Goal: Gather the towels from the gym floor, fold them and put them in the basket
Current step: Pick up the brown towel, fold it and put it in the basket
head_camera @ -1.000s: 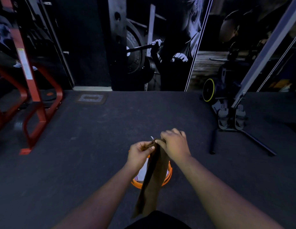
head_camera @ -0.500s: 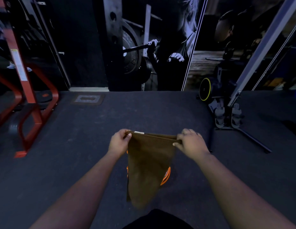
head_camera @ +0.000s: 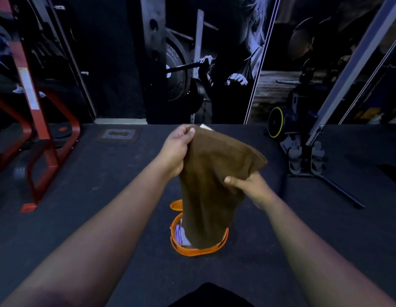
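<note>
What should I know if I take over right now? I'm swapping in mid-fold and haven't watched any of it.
Left hand: pinches the brown towel at its top corner, raised.
Right hand: grips the towel's right side lower down, thumb on the front.
The towel hangs over the orange basket on the gym floor; something pale already lies inside the basket.
Done: this towel is picked up.
Left: finish folding it and lay it in the basket. No other towels show on the floor.

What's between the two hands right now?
In the head view, only the brown towel spans from the left hand to the right hand, hanging over the orange basket.
</note>
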`<act>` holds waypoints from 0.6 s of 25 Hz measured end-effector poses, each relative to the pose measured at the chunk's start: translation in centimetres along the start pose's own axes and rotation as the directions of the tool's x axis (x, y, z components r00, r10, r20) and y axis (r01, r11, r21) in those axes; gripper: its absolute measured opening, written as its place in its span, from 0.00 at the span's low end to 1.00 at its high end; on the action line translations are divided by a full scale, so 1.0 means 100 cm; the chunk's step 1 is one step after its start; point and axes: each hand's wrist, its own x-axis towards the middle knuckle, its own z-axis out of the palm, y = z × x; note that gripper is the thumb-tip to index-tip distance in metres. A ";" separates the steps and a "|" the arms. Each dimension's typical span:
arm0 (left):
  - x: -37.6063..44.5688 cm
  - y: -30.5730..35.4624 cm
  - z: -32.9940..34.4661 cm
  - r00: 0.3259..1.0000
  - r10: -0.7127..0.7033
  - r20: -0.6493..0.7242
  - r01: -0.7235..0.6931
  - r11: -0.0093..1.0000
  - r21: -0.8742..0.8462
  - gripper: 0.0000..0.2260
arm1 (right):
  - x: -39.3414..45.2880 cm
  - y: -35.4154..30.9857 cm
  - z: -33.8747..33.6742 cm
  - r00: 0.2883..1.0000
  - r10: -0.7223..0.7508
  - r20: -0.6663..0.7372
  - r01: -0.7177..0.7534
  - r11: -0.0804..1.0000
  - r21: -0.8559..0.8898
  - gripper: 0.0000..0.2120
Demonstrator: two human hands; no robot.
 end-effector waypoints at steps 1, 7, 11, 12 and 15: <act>0.008 0.012 0.002 0.999 0.032 0.001 -0.032 0.996 -0.084 0.10 | -0.002 0.008 0.008 0.998 0.059 0.008 -0.059 0.998 -0.034 0.31; -0.006 -0.065 -0.056 0.945 -0.213 0.247 0.197 0.976 0.090 0.36 | 0.011 -0.032 0.027 0.982 0.061 -0.177 0.017 0.912 0.411 0.07; -0.034 -0.115 -0.056 0.917 -0.312 0.248 0.280 0.947 0.155 0.21 | 0.020 -0.037 0.022 0.967 0.095 -0.237 0.009 0.915 0.404 0.07; -0.031 -0.104 -0.054 0.941 -0.276 0.194 0.261 0.960 0.100 0.16 | 0.019 -0.035 0.019 0.947 0.141 -0.289 0.005 0.892 0.452 0.10; -0.016 -0.060 -0.050 0.977 -0.165 0.135 0.165 0.986 0.013 0.11 | 0.011 -0.017 0.001 0.938 0.263 -0.225 -0.095 0.821 0.563 0.34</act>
